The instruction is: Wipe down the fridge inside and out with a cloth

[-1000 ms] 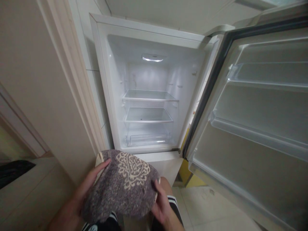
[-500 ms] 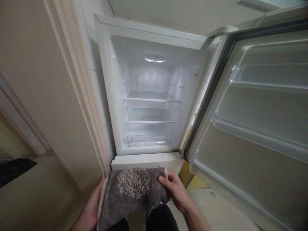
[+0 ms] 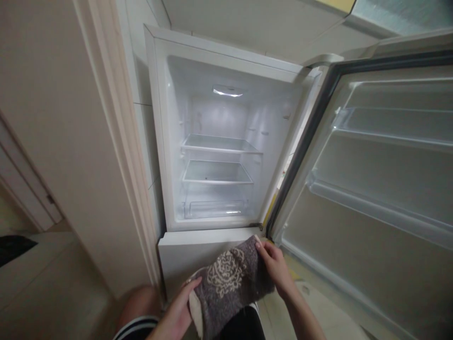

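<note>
A grey-brown cloth (image 3: pixel 230 283) with a cream rosette pattern is stretched between my two hands, its lower part hanging down. My left hand (image 3: pixel 182 302) grips its left edge, thumb on top. At the upper right corner, my right hand (image 3: pixel 276 264) pinches the cloth between thumb and fingers. Just beyond them stands an open fridge (image 3: pixel 159 132) with a lit interior, two glass shelves (image 3: pixel 217 172) and a clear drawer (image 3: pixel 215 208) at the bottom. The cloth overlaps the white lower front (image 3: pixel 184 252) of the fridge.
The fridge door (image 3: pixel 375 170), with clear racks (image 3: pixel 375 205), is swung wide to the right. A pale door frame (image 3: pixel 120 141) rises close on the left. A dark bag-like item (image 3: pixel 16 248) lies on the floor at far left. My knee (image 3: pixel 138 307) shows below.
Both hands have shifted right with the cloth, which now tilts up toward its right corner. My left thumb now lies over the cloth's edge. The view has moved slightly.
</note>
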Demonstrator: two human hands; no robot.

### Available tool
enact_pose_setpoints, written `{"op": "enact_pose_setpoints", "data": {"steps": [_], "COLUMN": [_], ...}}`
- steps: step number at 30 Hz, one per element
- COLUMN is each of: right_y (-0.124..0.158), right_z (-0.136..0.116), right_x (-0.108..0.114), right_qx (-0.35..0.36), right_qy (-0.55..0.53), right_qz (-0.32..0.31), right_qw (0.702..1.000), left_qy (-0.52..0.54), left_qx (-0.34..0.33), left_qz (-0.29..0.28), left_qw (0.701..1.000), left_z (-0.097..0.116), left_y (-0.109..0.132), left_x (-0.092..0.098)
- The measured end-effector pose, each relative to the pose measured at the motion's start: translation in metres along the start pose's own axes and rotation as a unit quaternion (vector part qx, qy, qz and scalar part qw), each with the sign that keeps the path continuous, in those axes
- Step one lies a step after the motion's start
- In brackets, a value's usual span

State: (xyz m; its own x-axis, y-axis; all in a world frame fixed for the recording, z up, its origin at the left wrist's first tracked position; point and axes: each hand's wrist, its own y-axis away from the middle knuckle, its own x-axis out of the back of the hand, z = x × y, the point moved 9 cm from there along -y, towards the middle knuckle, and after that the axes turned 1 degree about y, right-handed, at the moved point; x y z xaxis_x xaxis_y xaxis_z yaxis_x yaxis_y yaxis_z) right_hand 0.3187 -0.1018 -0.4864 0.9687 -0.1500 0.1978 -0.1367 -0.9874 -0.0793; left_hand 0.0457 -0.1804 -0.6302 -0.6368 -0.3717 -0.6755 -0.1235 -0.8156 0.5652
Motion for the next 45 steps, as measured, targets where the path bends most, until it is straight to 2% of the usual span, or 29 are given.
{"op": "enact_pose_setpoints", "data": {"steps": [1, 3, 6, 8, 10, 13, 15, 19, 21, 24, 27, 29, 31, 34, 37, 41, 43, 45], "right_y": [0.01, 0.037, 0.088, 0.111, 0.119, 0.116, 0.11, 0.091, 0.08, 0.06, 0.045, 0.045, 0.054, 0.08, 0.108, 0.131, 0.133, 0.129], "right_z": [-0.006, -0.023, -0.047, -0.053, -0.052, -0.049, -0.048, -0.03, -0.012, 0.019, 0.037, 0.03, 0.011, -0.028, -0.052, -0.047, -0.036, -0.027], "right_x": [-0.006, -0.033, -0.092, -0.115, -0.119, -0.115, -0.108, -0.087, -0.073, -0.038, -0.007, 0.002, -0.001, -0.03, -0.083, -0.155, -0.171, -0.173], "right_qx": [0.043, 0.142, 0.306, 0.367, 0.385, 0.382, 0.346, 0.181, 0.118, 0.063, 0.043, 0.063, 0.102, 0.191, 0.274, 0.346, 0.342, 0.305], "right_qy": [0.037, 0.093, 0.16, 0.179, 0.168, 0.132, 0.091, -0.048, -0.117, -0.176, -0.179, -0.159, -0.117, -0.035, 0.031, 0.107, 0.119, 0.101], "right_qz": [0.025, 0.035, -0.055, -0.105, -0.131, -0.165, -0.154, -0.046, 0.019, 0.128, 0.193, 0.199, 0.18, 0.109, 0.022, -0.034, -0.02, -0.003], "right_qw": [0.998, 0.985, 0.937, 0.907, 0.898, 0.9, 0.921, 0.981, 0.986, 0.974, 0.964, 0.965, 0.971, 0.975, 0.961, 0.931, 0.932, 0.947], "left_qy": [0.018, 0.045, 0.044, 0.007, -0.037, -0.083, -0.121, -0.227, -0.274, -0.336, -0.393, -0.424, -0.43, -0.382, -0.302, -0.144, -0.082, -0.047], "left_qx": [0.003, -0.005, -0.027, -0.05, -0.109, -0.194, -0.211, -0.231, -0.247, -0.255, -0.264, -0.263, -0.264, -0.295, -0.315, -0.276, -0.261, -0.25], "left_qz": [-0.016, -0.05, -0.114, -0.13, -0.101, -0.063, -0.065, -0.053, -0.047, -0.046, -0.041, -0.044, -0.025, 0.032, 0.047, 0.052, 0.061, 0.067], "left_qw": [1.0, 0.998, 0.992, 0.99, 0.988, 0.975, 0.968, 0.945, 0.928, 0.905, 0.88, 0.865, 0.863, 0.875, 0.899, 0.949, 0.96, 0.965], "left_z": [-0.001, -0.003, -0.004, 0.0, 0.014, 0.037, 0.044, 0.055, 0.067, 0.092, 0.118, 0.128, 0.132, 0.13, 0.11, 0.078, 0.071, 0.067], "left_y": [0.003, 0.011, 0.027, 0.036, 0.04, 0.044, 0.042, 0.038, 0.038, 0.036, 0.031, 0.026, 0.023, 0.027, 0.034, 0.034, 0.034, 0.034], "left_x": [-0.012, -0.038, -0.071, -0.079, -0.072, -0.06, -0.059, -0.056, -0.05, -0.031, -0.009, 0.0, 0.005, 0.004, -0.01, -0.018, -0.015, -0.01]}}
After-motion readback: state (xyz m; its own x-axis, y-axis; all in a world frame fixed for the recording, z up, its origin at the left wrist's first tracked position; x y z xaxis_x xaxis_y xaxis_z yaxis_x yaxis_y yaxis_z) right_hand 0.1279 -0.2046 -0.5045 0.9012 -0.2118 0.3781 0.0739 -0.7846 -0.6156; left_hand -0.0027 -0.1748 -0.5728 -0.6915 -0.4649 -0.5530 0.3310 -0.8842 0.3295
